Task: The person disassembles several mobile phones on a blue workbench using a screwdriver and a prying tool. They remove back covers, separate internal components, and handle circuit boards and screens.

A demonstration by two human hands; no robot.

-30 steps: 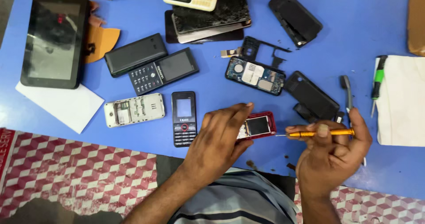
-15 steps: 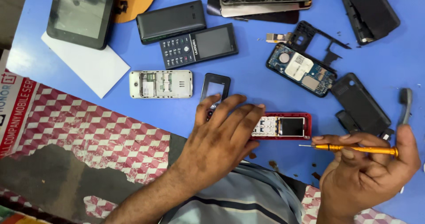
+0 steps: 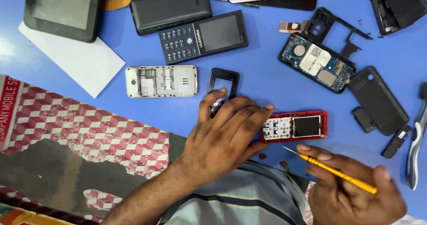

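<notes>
A red opened phone with a bare keypad board and small screen lies on the blue table. My left hand rests flat on the table, its fingertips against the red phone's left end, its fingers over the lower part of a small black phone. At the lower right, my right hand grips an orange screwdriver. The metal tip points up-left and hovers just below the red phone.
A white phone shell, a dark keypad phone, a black battery cover, a tablet, white paper, a blue circuit board, a black frame, black covers and a tool lie around.
The view has shifted, so everything sits higher and more to the left. My right hand with the screwdriver has dropped lower, its tip now below the red phone. My left hand stays on the phones.
</notes>
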